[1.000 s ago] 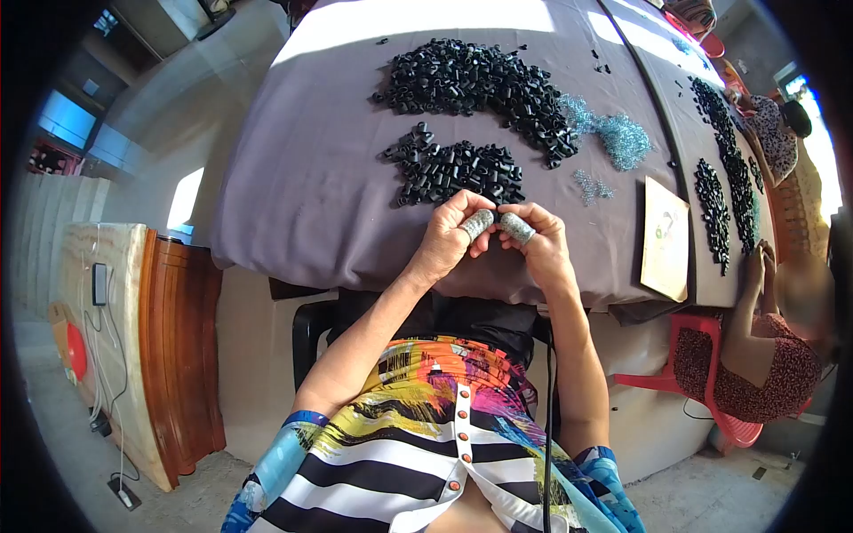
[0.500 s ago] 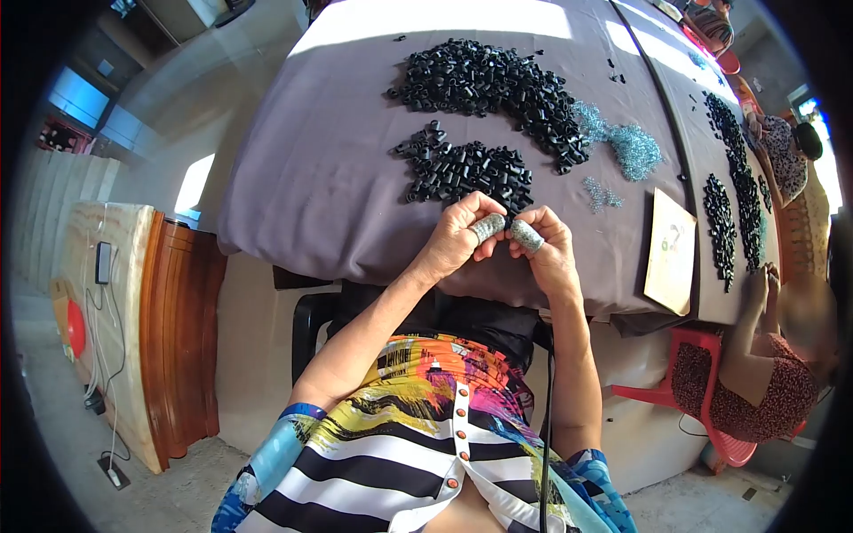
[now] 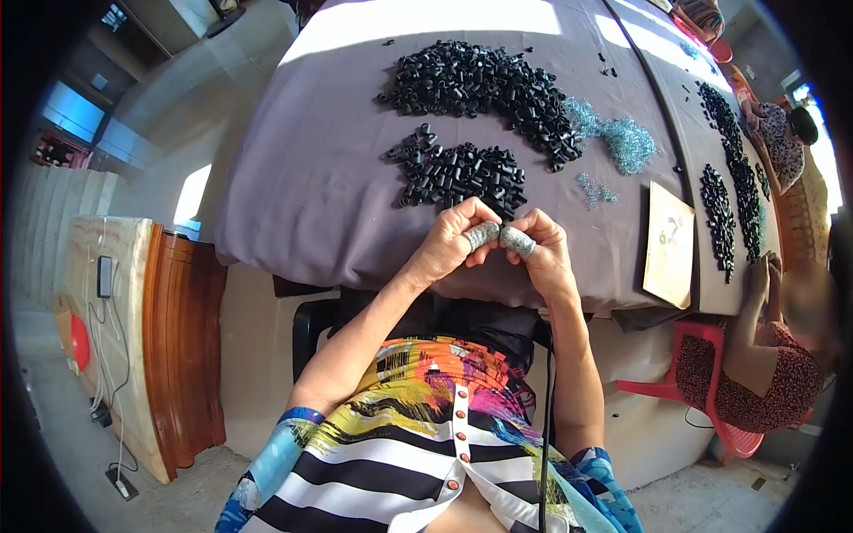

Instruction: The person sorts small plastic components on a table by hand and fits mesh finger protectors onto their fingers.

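My left hand (image 3: 451, 242) and my right hand (image 3: 544, 253) meet at the table's near edge, both closed in a pinch. Greyish wrappings cover a finger on each. A small black piece shows dark between the fingertips, mostly hidden by them; what the right fingers grip is too small to make out. Just beyond lies a pile of short black tube-like pieces (image 3: 466, 173). A larger pile of the same pieces (image 3: 480, 80) spreads farther back. To its right sits a heap of tiny shiny bluish bits (image 3: 629, 145), with a smaller scatter (image 3: 593, 191) nearer me.
A grey-purple cloth (image 3: 302, 169) covers the table. A flat board (image 3: 668, 244) lies right of my hands. Farther right, more black pieces (image 3: 718, 213) lie before a seated person (image 3: 755, 364) on a red chair (image 3: 697, 373). A wooden cabinet (image 3: 182, 346) stands left.
Both hands remain pinched together, with the fingertips drawn slightly closer. The whole view has shifted a little; the piles look unchanged.
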Demonstrator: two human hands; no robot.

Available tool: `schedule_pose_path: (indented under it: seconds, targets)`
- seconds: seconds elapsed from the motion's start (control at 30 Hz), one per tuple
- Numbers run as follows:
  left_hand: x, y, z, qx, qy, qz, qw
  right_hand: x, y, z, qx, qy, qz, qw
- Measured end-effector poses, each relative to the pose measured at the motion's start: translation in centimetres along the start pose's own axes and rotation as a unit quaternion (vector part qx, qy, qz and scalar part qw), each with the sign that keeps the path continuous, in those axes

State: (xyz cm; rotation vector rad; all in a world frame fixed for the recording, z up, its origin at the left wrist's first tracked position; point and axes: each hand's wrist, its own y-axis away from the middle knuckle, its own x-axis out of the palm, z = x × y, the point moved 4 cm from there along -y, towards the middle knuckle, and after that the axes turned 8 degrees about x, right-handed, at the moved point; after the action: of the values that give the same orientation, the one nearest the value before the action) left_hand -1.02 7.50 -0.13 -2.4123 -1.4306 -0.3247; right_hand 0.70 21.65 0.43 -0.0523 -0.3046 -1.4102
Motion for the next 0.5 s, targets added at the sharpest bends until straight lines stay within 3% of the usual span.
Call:
schedule_pose_path:
  seconds: [0.17,0.33,0.5]
  targets:
    - [-0.19,-0.01,0.19,-0.019,0.029,0.001,0.999,-0.01,-0.09,-0.12,0.022,-0.039,0.019,0.999]
    - [-0.32,0.07,0.05,-0.024,0.045,0.001,0.999,0.38,0.13,0.0,0.005,0.01,-0.008,1.0]
    - [-0.26,0.21,0.19,-0.049,0.07,0.015,0.996,0.3,-0.12,-0.51,0.014,-0.099,0.059,0.993]
